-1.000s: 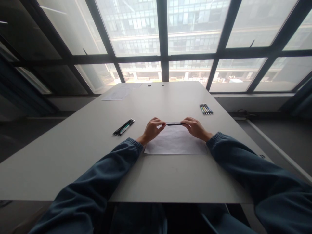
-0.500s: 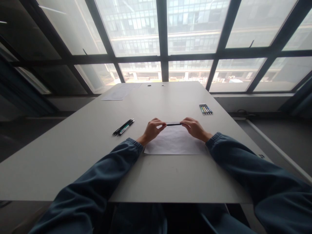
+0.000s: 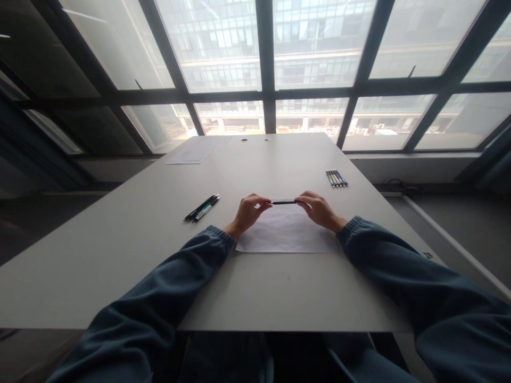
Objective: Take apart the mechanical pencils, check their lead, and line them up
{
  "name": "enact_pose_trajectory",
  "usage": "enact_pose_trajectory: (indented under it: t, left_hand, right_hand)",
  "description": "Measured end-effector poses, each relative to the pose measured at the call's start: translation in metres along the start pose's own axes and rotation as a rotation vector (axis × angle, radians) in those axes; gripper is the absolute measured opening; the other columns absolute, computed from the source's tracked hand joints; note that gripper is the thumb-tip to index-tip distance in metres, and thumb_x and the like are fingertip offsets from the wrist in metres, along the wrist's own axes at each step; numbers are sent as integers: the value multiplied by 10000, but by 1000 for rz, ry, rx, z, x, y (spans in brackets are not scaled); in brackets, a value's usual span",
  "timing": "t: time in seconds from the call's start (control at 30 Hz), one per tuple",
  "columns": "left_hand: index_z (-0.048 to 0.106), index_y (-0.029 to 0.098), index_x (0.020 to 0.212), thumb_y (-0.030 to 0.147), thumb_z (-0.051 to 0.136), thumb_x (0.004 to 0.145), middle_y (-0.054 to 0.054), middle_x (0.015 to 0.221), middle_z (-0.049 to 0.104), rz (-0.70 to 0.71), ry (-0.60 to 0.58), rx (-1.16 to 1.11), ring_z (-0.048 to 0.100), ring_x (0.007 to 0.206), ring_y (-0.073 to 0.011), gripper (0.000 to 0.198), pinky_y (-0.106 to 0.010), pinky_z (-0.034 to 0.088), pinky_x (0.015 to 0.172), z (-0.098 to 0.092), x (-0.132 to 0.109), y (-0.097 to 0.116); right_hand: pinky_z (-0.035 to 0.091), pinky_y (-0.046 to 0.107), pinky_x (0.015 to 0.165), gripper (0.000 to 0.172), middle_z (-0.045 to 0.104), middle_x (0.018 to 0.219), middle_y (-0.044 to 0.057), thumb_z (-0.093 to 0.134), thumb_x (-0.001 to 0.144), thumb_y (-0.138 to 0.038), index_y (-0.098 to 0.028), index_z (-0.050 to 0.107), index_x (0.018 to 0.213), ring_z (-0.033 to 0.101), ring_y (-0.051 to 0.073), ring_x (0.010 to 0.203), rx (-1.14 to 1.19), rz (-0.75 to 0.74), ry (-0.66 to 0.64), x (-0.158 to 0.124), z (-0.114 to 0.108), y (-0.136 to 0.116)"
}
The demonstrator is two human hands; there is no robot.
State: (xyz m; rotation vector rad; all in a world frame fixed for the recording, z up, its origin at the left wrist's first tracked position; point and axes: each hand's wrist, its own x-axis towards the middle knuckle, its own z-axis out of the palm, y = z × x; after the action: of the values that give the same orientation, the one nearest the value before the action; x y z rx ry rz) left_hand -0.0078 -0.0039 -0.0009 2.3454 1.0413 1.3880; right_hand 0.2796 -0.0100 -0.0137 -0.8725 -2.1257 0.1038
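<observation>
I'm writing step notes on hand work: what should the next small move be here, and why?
Probably the left hand should ease off its end of the dark pen, leaving it with the right hand. Both hands pinch it, one at each end, near the far edge of the paper, so one grip may be enough.

SITE: office-type room | BASIS: large white table [image 3: 275, 170], framed window wall [image 3: 269, 48], multistorey facade [image 3: 307, 64] outside, all 12 o'clock | curtains [image 3: 35, 143], 10 and 2 o'clock
</observation>
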Motion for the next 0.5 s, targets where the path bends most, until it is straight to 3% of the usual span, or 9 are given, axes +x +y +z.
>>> enact_pose_trajectory:
  t: [0.2,0.5]
  left_hand:
    - [793,226,982,356,735,887,-50,837,762,4,-2,-13,655,775,-174,172,-298,547,655,1,1,3]
    - [788,206,917,326,759,864,-46,818,747,-36,16,12,663,739,-159,134,-292,544,666,-1,0,6]
  right_hand:
    - [542,371,849,258,708,1005,95,492,1027,-304,-231,724,1114,659,226,923,-2,-4,10,0,-1,-1]
    - [537,364,838,240,701,1000,93,497,1026,-289,-229,714,1110,649,222,926,-12,-42,32,1,-2,-4]
